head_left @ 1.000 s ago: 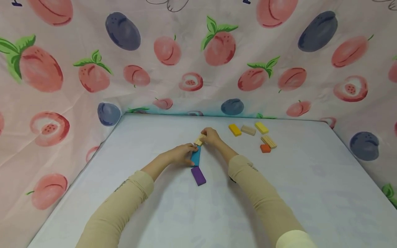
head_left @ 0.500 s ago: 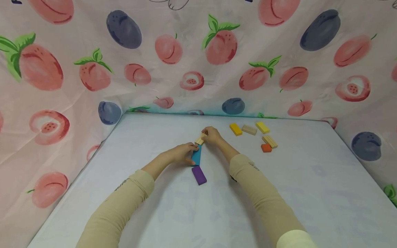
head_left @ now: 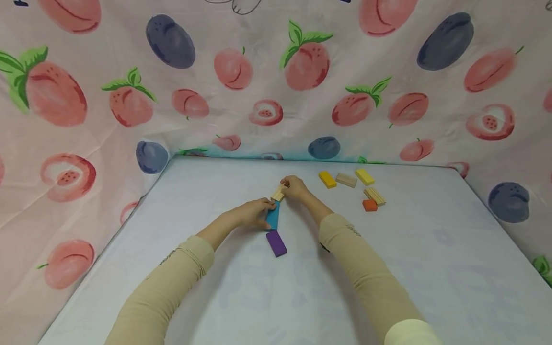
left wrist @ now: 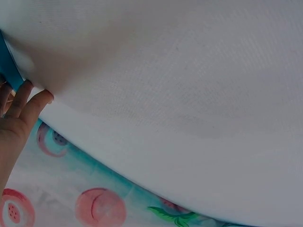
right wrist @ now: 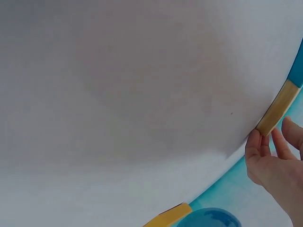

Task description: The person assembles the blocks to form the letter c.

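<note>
In the head view my left hand [head_left: 251,213] holds a flat blue block [head_left: 273,219], thumb at its near end and fingers by its far end. My right hand [head_left: 295,188] pinches a pale ridged wooden block [head_left: 278,192] at its far end. That wooden block meets the far end of the blue one, as the right wrist view also shows with the wooden block [right wrist: 279,107] against the blue block [right wrist: 297,71]. Just nearer lies a purple block [head_left: 276,243], its corner close to or touching the blue block. Fingers partly cover the blue block in the left wrist view.
Right of the hands lie an orange-yellow block [head_left: 327,179], a plain wooden block [head_left: 346,180], a yellow block [head_left: 364,177], a ridged wooden block [head_left: 374,196] and a small orange-red block [head_left: 369,205]. Fruit-printed cloth [head_left: 267,72] rises behind the white table [head_left: 207,297].
The whole view has shifted slightly. Both hands stay on the same blocks, with no clear movement of hands or blocks.
</note>
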### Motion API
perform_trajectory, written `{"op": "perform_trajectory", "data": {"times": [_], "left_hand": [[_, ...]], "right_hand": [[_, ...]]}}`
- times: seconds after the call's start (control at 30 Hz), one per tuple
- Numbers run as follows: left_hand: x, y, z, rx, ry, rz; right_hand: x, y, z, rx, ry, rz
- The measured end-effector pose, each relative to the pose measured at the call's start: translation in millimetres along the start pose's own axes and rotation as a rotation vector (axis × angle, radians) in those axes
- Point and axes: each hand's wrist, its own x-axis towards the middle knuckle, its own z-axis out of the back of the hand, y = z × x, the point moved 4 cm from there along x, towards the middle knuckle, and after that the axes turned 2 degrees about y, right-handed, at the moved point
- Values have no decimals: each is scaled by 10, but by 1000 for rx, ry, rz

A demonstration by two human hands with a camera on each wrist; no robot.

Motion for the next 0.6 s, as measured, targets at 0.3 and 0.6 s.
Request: {"op": "perform_trajectory", "data": {"times": [0.3,0.6], "left_hand": [[3,-16,4,-14,4,9],[-9,-32,21,3,-6,-2]], "right_hand": [[-725,634,554,15,18,-33],[-1677,1624,1226,-2,-11,-78]]}}
